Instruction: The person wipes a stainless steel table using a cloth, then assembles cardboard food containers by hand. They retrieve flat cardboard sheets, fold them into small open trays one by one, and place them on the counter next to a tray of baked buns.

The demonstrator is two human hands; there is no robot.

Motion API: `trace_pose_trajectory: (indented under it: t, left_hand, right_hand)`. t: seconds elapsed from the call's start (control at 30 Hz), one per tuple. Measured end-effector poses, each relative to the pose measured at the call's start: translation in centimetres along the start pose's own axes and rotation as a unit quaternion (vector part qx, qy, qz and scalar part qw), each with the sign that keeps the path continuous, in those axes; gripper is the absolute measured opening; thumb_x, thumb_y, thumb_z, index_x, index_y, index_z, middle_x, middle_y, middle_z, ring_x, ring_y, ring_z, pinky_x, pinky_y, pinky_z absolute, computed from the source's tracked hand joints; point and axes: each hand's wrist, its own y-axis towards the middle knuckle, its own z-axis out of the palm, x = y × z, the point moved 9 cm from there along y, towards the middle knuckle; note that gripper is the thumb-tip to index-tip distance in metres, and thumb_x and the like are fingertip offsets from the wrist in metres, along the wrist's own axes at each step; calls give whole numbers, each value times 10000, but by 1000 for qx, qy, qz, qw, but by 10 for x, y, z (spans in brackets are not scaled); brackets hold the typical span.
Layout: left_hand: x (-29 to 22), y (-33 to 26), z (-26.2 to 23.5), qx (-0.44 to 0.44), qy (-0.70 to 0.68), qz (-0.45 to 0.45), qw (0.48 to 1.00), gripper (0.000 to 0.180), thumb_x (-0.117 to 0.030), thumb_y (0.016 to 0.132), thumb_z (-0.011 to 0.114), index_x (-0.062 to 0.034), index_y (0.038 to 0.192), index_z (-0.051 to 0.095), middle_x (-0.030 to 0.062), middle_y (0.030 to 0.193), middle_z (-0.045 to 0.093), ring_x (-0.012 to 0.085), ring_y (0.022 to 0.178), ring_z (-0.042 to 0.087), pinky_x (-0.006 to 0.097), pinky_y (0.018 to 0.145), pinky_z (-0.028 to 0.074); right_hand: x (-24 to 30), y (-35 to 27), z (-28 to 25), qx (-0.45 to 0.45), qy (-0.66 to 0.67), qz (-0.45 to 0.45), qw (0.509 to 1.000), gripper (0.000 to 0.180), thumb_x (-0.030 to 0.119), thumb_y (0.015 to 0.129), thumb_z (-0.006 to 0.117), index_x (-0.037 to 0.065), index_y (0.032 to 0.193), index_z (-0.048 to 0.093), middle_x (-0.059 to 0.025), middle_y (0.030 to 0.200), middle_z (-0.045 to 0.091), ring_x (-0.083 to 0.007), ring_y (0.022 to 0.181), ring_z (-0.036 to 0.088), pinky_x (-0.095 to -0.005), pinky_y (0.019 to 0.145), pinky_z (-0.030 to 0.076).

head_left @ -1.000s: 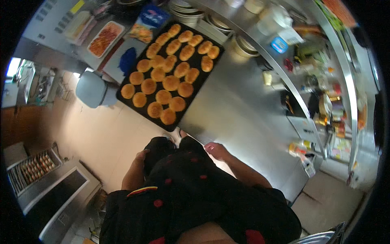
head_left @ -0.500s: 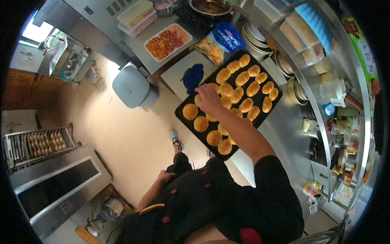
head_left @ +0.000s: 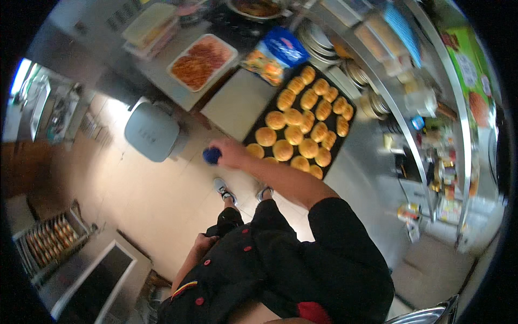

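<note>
My right hand [head_left: 229,154] is closed around a bunched dark blue cloth [head_left: 212,156], held over the floor just left of the baking tray. The dark tray [head_left: 339,147] lies on the counter, bearing several rows of golden baked rolls [head_left: 293,133]; my forearm crosses above its near end and hides part of it. Low at my side, my left hand [head_left: 204,242] rests against my dark clothing by the thigh. Its fingers are partly lost against the black fabric, so whether it grips anything is unclear.
Beyond the tray sit a white board [head_left: 237,105], a blue food bag [head_left: 280,51] and a container of reddish-brown filling [head_left: 200,63]. A grey lidded bin [head_left: 152,132] stands on the floor. Stacked round pans [head_left: 318,43] and a loaded metal shelf [head_left: 402,116] line the right.
My right hand has picked up the blue cloth from the white board and moved left and nearer with it, off the tray. The whole view has shifted; my left hand stays by my thigh.
</note>
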Motion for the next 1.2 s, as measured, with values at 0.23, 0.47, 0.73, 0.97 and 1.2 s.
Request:
trace_pose_trajectory:
  t: [0.23,0.47,0.73,0.97,1.2]
  left_hand:
    - [-5,113,11,123,-28,123,984,653,-351,766,866,145,1143,669,214,1035,744,309,909,730,431,767,583]
    - [-84,66,32,65,150,85,983,647,-473,851,780,64,1198,681,180,985,745,276,802,721,428,660,580]
    - [-27,5,39,-29,249,38,967,487,-406,942,646,-54,1277,649,115,1047,726,198,829,686,354,724,553]
    - [11,-1,63,-61,420,165,890,417,-385,981,593,-115,1287,677,118,1171,730,253,1050,701,375,924,547]
    - [-26,-4,95,-57,320,210,922,417,-399,985,608,-131,1297,681,125,1222,727,289,1121,692,404,974,544]
  right_hand:
    - [-63,-311,-40,-124,234,208,942,536,95,689,701,56,1219,628,-128,1116,671,-239,1045,664,-368,929,533]
    - [-291,-591,-182,-462,13,462,756,559,56,756,672,59,1311,617,-162,1109,735,-270,1029,703,-391,926,548]
    - [-447,-583,-317,-586,-19,375,718,441,94,810,694,121,1244,619,-195,1211,663,-408,1178,618,-459,977,506]
    - [-466,-505,-236,-446,-135,339,817,458,261,882,661,114,1309,583,-233,1526,448,-405,1447,374,-574,1201,274]
    - [-365,-567,-59,-91,-175,43,979,288,197,857,692,199,1144,675,-39,1576,451,-246,1551,258,-556,1274,105]
